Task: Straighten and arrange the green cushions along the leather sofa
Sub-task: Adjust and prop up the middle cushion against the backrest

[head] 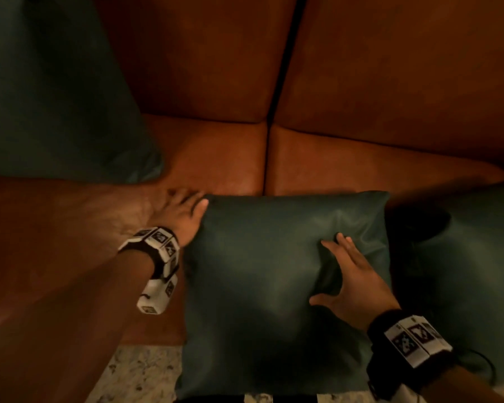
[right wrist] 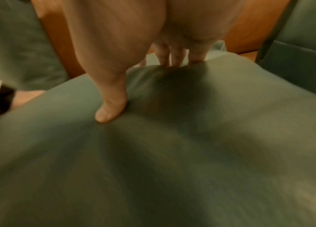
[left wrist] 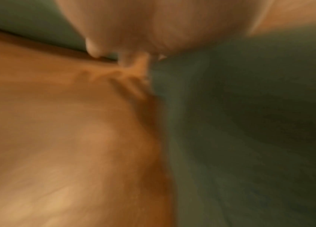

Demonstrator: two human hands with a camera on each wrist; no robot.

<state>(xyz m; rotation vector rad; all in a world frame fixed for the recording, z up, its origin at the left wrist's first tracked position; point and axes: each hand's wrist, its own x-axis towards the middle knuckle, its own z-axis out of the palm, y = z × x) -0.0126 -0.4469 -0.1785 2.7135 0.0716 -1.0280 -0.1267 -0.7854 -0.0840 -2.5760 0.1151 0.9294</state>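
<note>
A dark green cushion (head: 262, 286) lies flat on the front of the brown leather sofa seat (head: 221, 158), its near edge hanging over the seat front. My right hand (head: 344, 269) presses flat on its right half with fingers spread, denting the cover; the thumb (right wrist: 110, 110) and fingertips (right wrist: 174, 59) sink into it. My left hand (head: 186, 207) rests on the seat against the cushion's far left corner, thumb touching that corner; the left wrist view is blurred. A second green cushion (head: 56, 91) leans on the backrest at far left. A third (head: 463, 271) lies at the right.
The sofa backrest (head: 390, 68) rises behind, with a seam (head: 266, 158) between two seat sections. Bare leather seat stretches left of my left arm. Speckled stone floor (head: 137, 373) shows below the seat front.
</note>
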